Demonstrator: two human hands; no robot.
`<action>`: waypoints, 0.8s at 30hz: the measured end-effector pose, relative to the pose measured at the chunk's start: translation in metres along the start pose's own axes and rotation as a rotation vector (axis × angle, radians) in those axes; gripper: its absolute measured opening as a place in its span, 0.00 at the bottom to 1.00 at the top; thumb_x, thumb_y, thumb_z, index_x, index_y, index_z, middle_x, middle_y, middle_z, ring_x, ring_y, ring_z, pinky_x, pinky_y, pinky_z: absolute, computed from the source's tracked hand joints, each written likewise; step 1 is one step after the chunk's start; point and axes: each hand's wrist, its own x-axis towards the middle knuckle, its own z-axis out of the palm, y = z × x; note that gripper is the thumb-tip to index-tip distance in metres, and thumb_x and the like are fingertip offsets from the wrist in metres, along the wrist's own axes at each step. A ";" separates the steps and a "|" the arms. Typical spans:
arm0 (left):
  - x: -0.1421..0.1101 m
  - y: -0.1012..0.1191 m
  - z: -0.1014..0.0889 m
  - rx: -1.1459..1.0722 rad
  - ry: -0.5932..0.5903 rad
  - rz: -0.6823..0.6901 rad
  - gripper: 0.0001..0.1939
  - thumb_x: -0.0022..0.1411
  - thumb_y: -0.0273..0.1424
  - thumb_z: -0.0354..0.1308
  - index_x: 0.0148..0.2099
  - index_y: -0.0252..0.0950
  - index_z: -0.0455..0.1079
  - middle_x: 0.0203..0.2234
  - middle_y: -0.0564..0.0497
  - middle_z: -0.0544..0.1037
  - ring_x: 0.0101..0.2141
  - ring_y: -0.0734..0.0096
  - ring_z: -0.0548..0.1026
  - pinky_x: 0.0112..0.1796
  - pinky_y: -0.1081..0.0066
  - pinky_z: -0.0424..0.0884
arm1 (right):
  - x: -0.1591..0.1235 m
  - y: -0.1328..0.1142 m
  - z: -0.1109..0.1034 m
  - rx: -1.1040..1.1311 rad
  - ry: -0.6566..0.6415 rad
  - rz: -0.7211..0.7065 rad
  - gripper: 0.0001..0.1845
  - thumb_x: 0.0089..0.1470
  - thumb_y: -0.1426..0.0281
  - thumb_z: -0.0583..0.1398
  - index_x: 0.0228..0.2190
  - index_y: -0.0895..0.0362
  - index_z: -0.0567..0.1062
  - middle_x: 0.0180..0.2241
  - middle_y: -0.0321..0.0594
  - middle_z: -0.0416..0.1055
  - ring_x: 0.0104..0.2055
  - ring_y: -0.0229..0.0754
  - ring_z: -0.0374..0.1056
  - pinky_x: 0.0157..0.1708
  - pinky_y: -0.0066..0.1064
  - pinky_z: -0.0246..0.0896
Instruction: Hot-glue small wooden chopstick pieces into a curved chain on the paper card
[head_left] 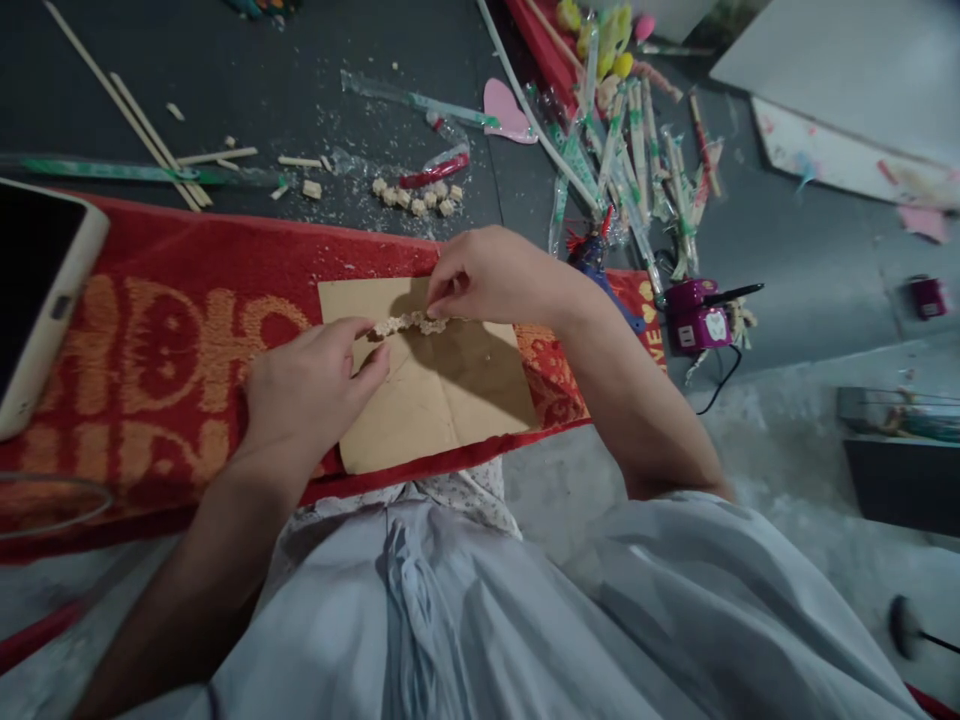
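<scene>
A short row of small pale wooden pieces lies on a creased brown paper sheet, which rests on a red towel with orange lettering. My left hand pinches the row's left end between thumb and fingers. My right hand comes from the right and pinches the row's right end with curled fingers. Both hands rest on the paper.
A phone lies on the towel at left. Loose cut wood bits, thin sticks, wrapped chopsticks, a pink heart and a purple glue gun lie on the dark floor beyond. My light clothing fills the foreground.
</scene>
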 end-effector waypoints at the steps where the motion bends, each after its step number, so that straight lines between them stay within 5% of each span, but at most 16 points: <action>1: 0.000 0.000 0.000 0.007 0.002 0.007 0.21 0.67 0.41 0.56 0.56 0.41 0.81 0.27 0.49 0.76 0.30 0.61 0.73 0.32 0.64 0.58 | 0.002 -0.001 0.000 -0.016 -0.027 0.003 0.06 0.57 0.75 0.67 0.33 0.59 0.87 0.34 0.37 0.80 0.34 0.35 0.68 0.37 0.31 0.55; 12: 0.000 0.001 -0.003 0.021 -0.061 -0.014 0.21 0.69 0.44 0.53 0.57 0.44 0.79 0.29 0.51 0.75 0.33 0.63 0.73 0.33 0.67 0.56 | 0.013 0.003 -0.002 0.076 -0.115 -0.048 0.08 0.57 0.77 0.64 0.27 0.54 0.80 0.29 0.35 0.79 0.31 0.36 0.68 0.35 0.32 0.57; 18: -0.002 -0.001 -0.002 0.025 -0.056 0.022 0.22 0.70 0.44 0.51 0.57 0.43 0.79 0.28 0.51 0.75 0.33 0.63 0.74 0.33 0.66 0.58 | 0.009 0.013 -0.009 0.172 0.115 -0.090 0.09 0.54 0.76 0.63 0.26 0.53 0.79 0.27 0.34 0.78 0.30 0.38 0.67 0.34 0.34 0.59; 24: -0.001 0.002 -0.005 0.039 -0.086 -0.019 0.22 0.69 0.43 0.53 0.58 0.42 0.78 0.30 0.50 0.77 0.36 0.61 0.76 0.34 0.67 0.59 | 0.004 0.040 -0.035 0.171 0.365 0.006 0.06 0.63 0.65 0.65 0.39 0.53 0.82 0.31 0.39 0.80 0.40 0.46 0.73 0.38 0.36 0.63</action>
